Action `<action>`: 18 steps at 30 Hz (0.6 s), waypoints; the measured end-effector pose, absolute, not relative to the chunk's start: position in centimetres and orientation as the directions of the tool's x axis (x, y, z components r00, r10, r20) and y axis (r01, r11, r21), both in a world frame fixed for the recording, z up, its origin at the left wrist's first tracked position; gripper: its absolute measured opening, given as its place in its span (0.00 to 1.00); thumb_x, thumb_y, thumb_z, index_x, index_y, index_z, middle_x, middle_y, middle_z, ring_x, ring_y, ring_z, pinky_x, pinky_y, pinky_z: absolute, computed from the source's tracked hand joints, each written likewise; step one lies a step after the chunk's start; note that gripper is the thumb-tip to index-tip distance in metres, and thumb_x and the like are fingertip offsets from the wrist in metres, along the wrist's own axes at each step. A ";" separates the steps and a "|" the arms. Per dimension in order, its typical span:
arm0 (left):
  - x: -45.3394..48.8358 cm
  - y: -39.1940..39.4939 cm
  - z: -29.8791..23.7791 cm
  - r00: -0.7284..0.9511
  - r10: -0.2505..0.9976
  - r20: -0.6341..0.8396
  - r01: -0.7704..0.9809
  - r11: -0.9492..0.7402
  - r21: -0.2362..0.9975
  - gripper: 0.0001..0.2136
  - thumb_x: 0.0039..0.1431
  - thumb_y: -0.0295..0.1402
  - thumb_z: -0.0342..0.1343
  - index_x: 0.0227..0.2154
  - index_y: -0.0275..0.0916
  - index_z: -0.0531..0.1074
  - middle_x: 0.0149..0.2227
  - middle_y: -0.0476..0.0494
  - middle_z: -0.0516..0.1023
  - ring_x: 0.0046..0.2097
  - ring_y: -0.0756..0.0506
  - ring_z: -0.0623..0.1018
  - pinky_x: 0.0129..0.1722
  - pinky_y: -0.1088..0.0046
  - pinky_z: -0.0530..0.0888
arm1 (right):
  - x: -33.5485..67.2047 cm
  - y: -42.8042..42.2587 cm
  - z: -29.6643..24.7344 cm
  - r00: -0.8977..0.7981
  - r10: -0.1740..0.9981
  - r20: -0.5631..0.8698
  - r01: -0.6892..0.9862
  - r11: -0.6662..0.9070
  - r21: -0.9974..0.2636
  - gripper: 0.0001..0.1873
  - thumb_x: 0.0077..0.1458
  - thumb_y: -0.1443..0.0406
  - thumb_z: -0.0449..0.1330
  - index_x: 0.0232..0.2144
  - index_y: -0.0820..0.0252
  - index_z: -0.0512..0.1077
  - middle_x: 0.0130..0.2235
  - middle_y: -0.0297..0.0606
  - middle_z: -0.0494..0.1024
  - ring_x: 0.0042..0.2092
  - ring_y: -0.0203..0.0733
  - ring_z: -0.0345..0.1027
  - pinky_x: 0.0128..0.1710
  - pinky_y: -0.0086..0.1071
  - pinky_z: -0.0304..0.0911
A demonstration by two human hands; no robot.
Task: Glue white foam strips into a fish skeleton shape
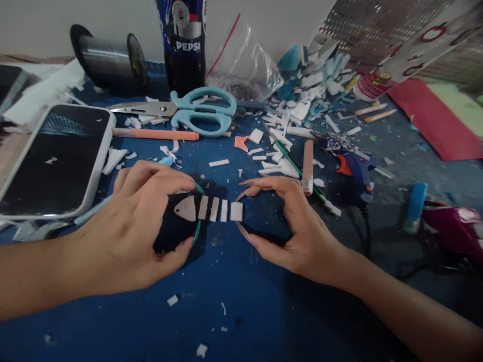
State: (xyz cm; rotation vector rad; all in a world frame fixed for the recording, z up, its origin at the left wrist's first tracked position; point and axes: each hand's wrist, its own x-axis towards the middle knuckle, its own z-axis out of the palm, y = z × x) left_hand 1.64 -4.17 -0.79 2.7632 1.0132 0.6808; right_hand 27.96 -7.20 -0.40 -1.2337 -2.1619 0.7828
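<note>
A row of white flat pieces lies on the blue table between my hands, laid out like a fish. At its left end is a pointed head piece with a small dark hole for an eye. Beside it, my left hand pinches the first white strip between green-nailed thumb and finger, at its top and bottom ends. Two narrower strips, a middle strip and a slim strip, lie apart from each other. My right hand pinches the squarish end piece between long nails.
Behind the hands are light-blue scissors, an orange marker, a phone, a wire spool, a Pepsi bottle and a plastic zip bag. White and blue scraps heap at the back right, near a blue glue gun.
</note>
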 end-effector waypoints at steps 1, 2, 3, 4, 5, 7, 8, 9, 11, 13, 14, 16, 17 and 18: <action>1.7 -4.1 -0.7 0.675 0.636 0.374 0.582 -0.770 0.260 0.20 0.57 0.36 0.54 0.48 0.29 0.61 0.45 0.31 0.71 0.49 0.33 0.69 0.41 0.51 0.71 | 27.9 -7.2 -0.4 -0.445 0.882 0.157 0.580 0.417 -0.700 0.29 0.53 0.68 0.62 0.54 0.58 0.55 0.48 0.46 0.68 0.53 0.52 0.63 0.52 0.50 0.64; 1.7 -4.1 -0.7 0.676 0.633 0.378 0.579 -0.773 0.259 0.19 0.57 0.36 0.54 0.48 0.29 0.62 0.45 0.31 0.71 0.48 0.33 0.69 0.41 0.51 0.71 | 27.9 -7.2 -0.4 -0.444 0.882 0.156 0.583 0.416 -0.697 0.29 0.53 0.68 0.62 0.54 0.58 0.56 0.48 0.46 0.68 0.53 0.52 0.63 0.52 0.50 0.64; 1.8 -4.0 -0.6 0.677 0.630 0.382 0.576 -0.775 0.258 0.19 0.57 0.35 0.54 0.48 0.29 0.62 0.45 0.31 0.71 0.48 0.33 0.69 0.41 0.51 0.71 | 27.9 -7.2 -0.4 -0.442 0.884 0.151 0.586 0.412 -0.697 0.29 0.52 0.68 0.62 0.54 0.58 0.56 0.48 0.46 0.68 0.53 0.52 0.63 0.53 0.50 0.64; 1.8 -4.0 -0.6 0.679 0.627 0.382 0.574 -0.778 0.257 0.19 0.57 0.35 0.54 0.48 0.29 0.62 0.45 0.31 0.71 0.48 0.33 0.69 0.41 0.51 0.71 | 27.9 -7.2 -0.4 -0.442 0.885 0.148 0.589 0.410 -0.697 0.29 0.52 0.68 0.62 0.54 0.58 0.56 0.48 0.47 0.67 0.53 0.52 0.63 0.53 0.50 0.63; 1.7 -4.0 -0.6 0.681 0.627 0.378 0.572 -0.778 0.260 0.19 0.57 0.34 0.55 0.48 0.29 0.62 0.45 0.31 0.71 0.48 0.33 0.69 0.41 0.51 0.71 | 27.9 -7.2 -0.4 -0.441 0.885 0.150 0.588 0.412 -0.696 0.30 0.52 0.68 0.62 0.54 0.58 0.56 0.48 0.47 0.67 0.53 0.52 0.63 0.53 0.50 0.63; 1.5 -4.1 -0.7 0.685 0.630 0.366 0.570 -0.776 0.270 0.20 0.56 0.34 0.56 0.48 0.28 0.61 0.47 0.31 0.71 0.50 0.33 0.69 0.43 0.51 0.70 | 27.9 -7.2 -0.4 -0.441 0.883 0.161 0.583 0.418 -0.696 0.30 0.52 0.67 0.62 0.55 0.59 0.55 0.48 0.47 0.67 0.54 0.52 0.64 0.53 0.50 0.63; 1.4 -4.2 -0.8 0.687 0.632 0.360 0.568 -0.775 0.276 0.21 0.55 0.34 0.56 0.49 0.28 0.61 0.47 0.30 0.71 0.50 0.32 0.69 0.44 0.50 0.70 | 27.9 -7.2 -0.4 -0.441 0.881 0.170 0.579 0.424 -0.697 0.30 0.52 0.67 0.62 0.55 0.59 0.55 0.48 0.47 0.67 0.54 0.52 0.64 0.53 0.50 0.63; 1.3 -4.4 -0.9 0.686 0.633 0.359 0.566 -0.774 0.283 0.21 0.55 0.34 0.57 0.49 0.28 0.60 0.48 0.30 0.71 0.50 0.32 0.69 0.44 0.50 0.70 | 28.0 -7.1 -0.4 -0.440 0.880 0.179 0.575 0.430 -0.696 0.30 0.52 0.67 0.62 0.55 0.59 0.55 0.48 0.48 0.67 0.54 0.52 0.64 0.53 0.50 0.63; 1.1 -4.7 -1.0 0.684 0.625 0.376 0.552 -0.781 0.292 0.21 0.56 0.35 0.56 0.48 0.30 0.60 0.48 0.30 0.70 0.50 0.33 0.69 0.45 0.49 0.69 | 28.0 -7.0 -0.5 -0.439 0.876 0.199 0.571 0.443 -0.691 0.30 0.51 0.68 0.62 0.55 0.60 0.55 0.48 0.48 0.67 0.54 0.52 0.64 0.53 0.50 0.64; 1.4 -4.6 -0.5 0.702 0.592 0.397 0.524 -0.806 0.275 0.17 0.57 0.36 0.54 0.47 0.34 0.61 0.48 0.33 0.71 0.50 0.33 0.69 0.44 0.49 0.69 | 27.9 -7.0 -0.5 -0.441 0.867 0.233 0.574 0.472 -0.669 0.30 0.51 0.68 0.61 0.54 0.60 0.55 0.47 0.48 0.68 0.53 0.51 0.66 0.52 0.50 0.65; 1.6 -4.4 -0.1 0.724 0.558 0.405 0.501 -0.829 0.248 0.15 0.58 0.35 0.53 0.46 0.37 0.62 0.49 0.35 0.71 0.50 0.33 0.69 0.44 0.48 0.68 | 27.9 -7.0 -0.5 -0.439 0.860 0.260 0.586 0.494 -0.642 0.30 0.50 0.68 0.62 0.54 0.61 0.56 0.47 0.48 0.69 0.52 0.52 0.66 0.51 0.50 0.65; 2.1 -3.6 0.5 0.790 0.435 0.433 0.416 -0.898 0.144 0.10 0.58 0.33 0.52 0.43 0.40 0.65 0.49 0.41 0.71 0.50 0.35 0.68 0.45 0.48 0.67 | 27.6 -7.2 -0.5 -0.429 0.838 0.339 0.640 0.546 -0.541 0.29 0.49 0.69 0.62 0.52 0.62 0.57 0.46 0.49 0.71 0.51 0.52 0.67 0.52 0.51 0.65; 1.9 -3.3 0.6 0.824 0.349 0.447 0.354 -0.932 0.075 0.10 0.57 0.31 0.53 0.42 0.42 0.67 0.51 0.44 0.71 0.49 0.35 0.69 0.48 0.48 0.66 | 27.4 -7.4 -0.4 -0.416 0.823 0.387 0.674 0.565 -0.475 0.28 0.49 0.69 0.62 0.51 0.62 0.58 0.45 0.49 0.73 0.51 0.53 0.68 0.52 0.52 0.64; 1.3 -3.5 0.1 0.848 0.272 0.455 0.300 -0.954 0.010 0.09 0.55 0.30 0.54 0.41 0.43 0.69 0.52 0.46 0.71 0.49 0.36 0.69 0.50 0.48 0.65 | 27.2 -7.6 -0.2 -0.401 0.806 0.435 0.709 0.574 -0.409 0.26 0.48 0.70 0.62 0.49 0.61 0.59 0.44 0.48 0.75 0.49 0.52 0.69 0.52 0.53 0.63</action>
